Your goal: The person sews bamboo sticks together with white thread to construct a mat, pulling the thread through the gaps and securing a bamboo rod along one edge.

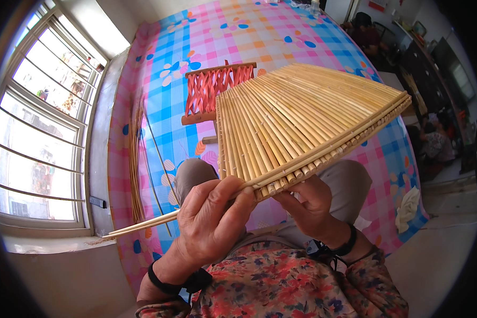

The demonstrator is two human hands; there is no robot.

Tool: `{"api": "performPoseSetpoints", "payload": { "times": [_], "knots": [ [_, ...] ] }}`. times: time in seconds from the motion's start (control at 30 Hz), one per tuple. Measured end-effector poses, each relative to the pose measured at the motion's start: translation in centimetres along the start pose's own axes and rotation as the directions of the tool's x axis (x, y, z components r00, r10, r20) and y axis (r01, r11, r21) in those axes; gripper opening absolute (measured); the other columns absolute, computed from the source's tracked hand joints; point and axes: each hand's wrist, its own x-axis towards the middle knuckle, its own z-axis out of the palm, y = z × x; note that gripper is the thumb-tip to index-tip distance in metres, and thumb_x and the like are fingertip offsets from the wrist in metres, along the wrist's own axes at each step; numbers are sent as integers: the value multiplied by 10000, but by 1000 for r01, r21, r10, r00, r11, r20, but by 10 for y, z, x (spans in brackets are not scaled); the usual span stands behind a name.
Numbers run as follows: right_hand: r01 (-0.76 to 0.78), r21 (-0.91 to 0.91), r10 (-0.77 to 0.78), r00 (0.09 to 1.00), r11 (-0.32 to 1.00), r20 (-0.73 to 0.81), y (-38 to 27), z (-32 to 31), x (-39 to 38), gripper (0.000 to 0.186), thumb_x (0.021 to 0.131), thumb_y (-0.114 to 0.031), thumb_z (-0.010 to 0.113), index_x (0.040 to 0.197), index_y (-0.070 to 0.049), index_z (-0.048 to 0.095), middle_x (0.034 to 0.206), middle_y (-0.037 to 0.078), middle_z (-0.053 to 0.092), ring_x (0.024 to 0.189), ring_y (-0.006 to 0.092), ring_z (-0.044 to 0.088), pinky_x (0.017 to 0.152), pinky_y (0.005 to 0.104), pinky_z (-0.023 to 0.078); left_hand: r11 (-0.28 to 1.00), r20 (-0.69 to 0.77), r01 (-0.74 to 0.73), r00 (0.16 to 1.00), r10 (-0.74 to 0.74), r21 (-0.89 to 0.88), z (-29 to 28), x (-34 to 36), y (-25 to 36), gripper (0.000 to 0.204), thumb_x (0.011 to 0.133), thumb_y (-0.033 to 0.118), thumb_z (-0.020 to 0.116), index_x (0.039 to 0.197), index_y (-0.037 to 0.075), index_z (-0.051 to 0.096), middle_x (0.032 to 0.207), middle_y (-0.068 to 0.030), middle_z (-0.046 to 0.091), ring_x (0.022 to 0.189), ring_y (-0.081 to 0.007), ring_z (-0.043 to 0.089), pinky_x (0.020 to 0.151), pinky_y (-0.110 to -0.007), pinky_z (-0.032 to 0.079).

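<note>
A stiff panel of pale yellow plant stalks point(302, 119), laid side by side, is tilted up over my lap. A band of stalks runs crosswise along its near edge. My left hand point(209, 217) is closed at the near left corner, with thumb and fingers pinching that edge. Two long thin stalk ends point(143, 225) stick out leftward from under this hand. Below the near edge, the fingers of my right hand point(308, 205) are curled against the cut stalk ends, partly hidden by the panel.
I sit on a checked, flowered sheet point(217, 45). Beyond the panel lies a wooden frame laced with red strips point(212, 87). Long thin stalks point(136, 164) lie at left beside the barred window point(42, 138). A white cloth point(408, 209) lies at right. People point(437, 143) are farther right.
</note>
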Motion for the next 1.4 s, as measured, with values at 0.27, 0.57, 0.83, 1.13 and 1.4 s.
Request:
{"api": "performPoseSetpoints", "payload": {
  "times": [0.27,0.57,0.83,1.13,1.4],
  "knots": [
    [108,-125,-107,994,986,11,1,0,2,141,796,-16,661,935,-8,644,936,132,642,795,214,635,686,297,493,1000,-37,-2,999,3,11,3,-2,1,356,656,32,726,982,9,584,911,-119,606,766,-239,584,609,-310,479],
    [-241,55,231,963,969,139,4,-3,-16,173,837,-76,653,987,5,622,719,88,614,604,145,594,547,272,475,1000,-5,15,1000,-15,-13,4,-6,4,309,657,36,710,943,13,596,929,-109,600,780,-231,581,621,-312,472],
    [-500,407,448,866,765,222,9,3,-27,129,913,-62,550,993,10,619,631,2,547,543,49,504,487,216,425,1000,33,10,999,-9,-29,11,-13,6,275,653,36,683,914,-4,604,911,-98,596,777,-220,571,618,-309,459],
    [-650,462,543,759,604,358,-2,3,-11,166,942,-142,514,926,11,579,607,3,511,510,72,482,471,228,440,997,32,-16,999,19,-69,13,-20,0,280,663,37,662,930,-23,601,928,-111,593,789,-226,568,637,-317,460],
    [-711,521,552,699,472,455,-1,-1,-6,124,918,-74,477,923,33,539,661,59,519,570,123,508,558,304,519,995,41,-7,999,11,-100,20,-31,-1,265,670,20,647,925,-22,590,933,-103,585,809,-218,568,645,-322,465]
  ]
}}
